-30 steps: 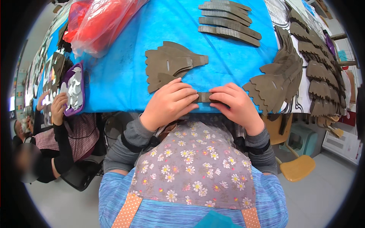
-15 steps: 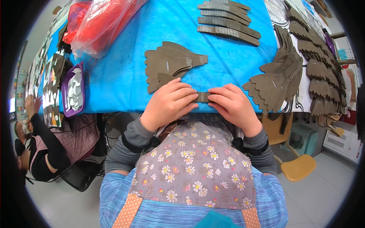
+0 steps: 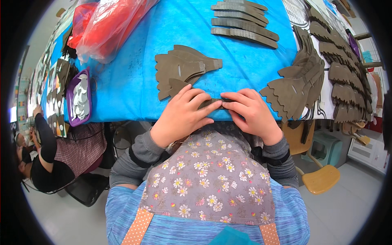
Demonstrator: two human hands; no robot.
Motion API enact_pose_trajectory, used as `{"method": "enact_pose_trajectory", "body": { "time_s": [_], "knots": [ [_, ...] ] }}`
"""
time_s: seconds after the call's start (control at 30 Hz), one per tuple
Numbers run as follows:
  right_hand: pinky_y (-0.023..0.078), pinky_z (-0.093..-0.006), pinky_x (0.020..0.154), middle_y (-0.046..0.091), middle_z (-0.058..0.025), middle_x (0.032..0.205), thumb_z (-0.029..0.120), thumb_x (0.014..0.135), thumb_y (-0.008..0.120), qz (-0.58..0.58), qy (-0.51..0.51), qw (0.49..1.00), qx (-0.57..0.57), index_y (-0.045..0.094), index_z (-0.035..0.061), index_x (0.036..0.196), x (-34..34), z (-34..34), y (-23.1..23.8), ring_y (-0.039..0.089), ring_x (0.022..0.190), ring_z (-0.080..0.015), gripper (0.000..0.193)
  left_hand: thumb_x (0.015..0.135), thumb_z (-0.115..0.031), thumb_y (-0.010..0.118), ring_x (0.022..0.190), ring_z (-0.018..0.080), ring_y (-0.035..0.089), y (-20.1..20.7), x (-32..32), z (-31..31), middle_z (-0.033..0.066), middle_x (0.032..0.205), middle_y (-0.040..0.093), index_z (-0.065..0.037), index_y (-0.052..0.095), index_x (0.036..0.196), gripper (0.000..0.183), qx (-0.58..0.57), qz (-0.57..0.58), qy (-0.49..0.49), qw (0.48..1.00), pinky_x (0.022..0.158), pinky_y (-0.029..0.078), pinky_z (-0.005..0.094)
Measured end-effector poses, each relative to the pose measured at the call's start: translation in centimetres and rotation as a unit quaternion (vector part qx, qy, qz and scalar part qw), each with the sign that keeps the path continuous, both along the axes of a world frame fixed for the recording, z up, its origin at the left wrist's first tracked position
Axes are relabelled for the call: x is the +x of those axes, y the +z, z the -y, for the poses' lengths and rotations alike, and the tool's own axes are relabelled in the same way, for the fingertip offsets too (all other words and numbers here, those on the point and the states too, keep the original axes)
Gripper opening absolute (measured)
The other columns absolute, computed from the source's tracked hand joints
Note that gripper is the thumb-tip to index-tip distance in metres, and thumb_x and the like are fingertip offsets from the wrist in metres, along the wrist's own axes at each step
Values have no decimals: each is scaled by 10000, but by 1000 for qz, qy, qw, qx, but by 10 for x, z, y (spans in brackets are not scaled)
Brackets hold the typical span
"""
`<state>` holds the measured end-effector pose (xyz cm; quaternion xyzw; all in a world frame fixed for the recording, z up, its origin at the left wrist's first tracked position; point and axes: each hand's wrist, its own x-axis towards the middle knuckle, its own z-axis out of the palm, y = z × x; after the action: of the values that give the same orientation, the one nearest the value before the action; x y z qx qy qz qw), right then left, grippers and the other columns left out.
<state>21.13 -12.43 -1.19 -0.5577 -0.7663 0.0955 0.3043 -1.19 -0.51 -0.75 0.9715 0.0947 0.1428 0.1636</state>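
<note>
At the near edge of the blue-covered table, my left hand (image 3: 179,114) and my right hand (image 3: 254,113) meet over a dark grey-brown foam piece (image 3: 209,103). Most of that piece is hidden under the fingers. My left index finger lies stretched along it, with the thumb below. On its right end the right fingers and thumb are closed. Just beyond my left hand lie fan-shaped foam pieces (image 3: 179,65) of the same colour, with scalloped edges and a small slit, overlapping each other. One pointed piece touches or passes under my left fingers.
Curved foam strips (image 3: 245,25) lie in rows at the back. More fan-shaped pieces (image 3: 296,87) are heaped at right, beside further rows (image 3: 345,73). On the left are a purple basket (image 3: 89,102) of white ovals and a red plastic bag (image 3: 110,30). Another person (image 3: 47,157) sits at far left.
My left index finger has stretched rightward across the foam piece, covering more of it. The right hand has shifted slightly. The person at far left has moved an arm.
</note>
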Motion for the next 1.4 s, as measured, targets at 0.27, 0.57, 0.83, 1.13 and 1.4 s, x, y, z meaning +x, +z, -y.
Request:
{"method": "enact_pose_trajectory", "body": {
  "time_s": [0.27,0.57,0.83,1.13,1.4],
  "knots": [
    [495,-423,888,671,-44,1235,54,789,718,-28,-1,999,-23,705,80,1053,2,3,-2,608,1026,-293,265,832,-253,773,1068,316,604,6,8,-11,105,1082,645,-133,668,1215,415,-100,38,8,994,988,463,455],
    [486,-421,909,654,-107,1210,103,840,744,-144,-99,977,123,669,71,1115,3,6,-6,599,1059,-305,287,848,-94,782,772,141,616,26,23,-31,49,830,637,12,679,896,156,-334,-27,64,940,678,485,290],
    [464,-297,783,628,-46,916,118,875,771,-428,-88,897,62,652,17,948,-21,-33,10,570,843,-153,172,906,-87,757,802,70,632,43,38,-27,16,887,710,32,729,985,145,-512,172,99,836,699,501,226],
    [498,-276,767,686,-67,932,76,929,720,-406,-94,904,95,690,8,971,-14,-34,20,617,858,-151,86,923,-60,717,867,113,622,36,44,-21,55,934,689,48,722,1000,132,-488,258,106,827,738,494,258],
    [460,-207,676,679,23,881,104,941,736,-545,-114,831,23,671,27,934,2,-32,82,596,801,-32,101,931,-98,721,899,86,603,40,49,-19,36,1019,669,-10,620,1161,267,-526,109,41,842,771,498,258]
  ]
}}
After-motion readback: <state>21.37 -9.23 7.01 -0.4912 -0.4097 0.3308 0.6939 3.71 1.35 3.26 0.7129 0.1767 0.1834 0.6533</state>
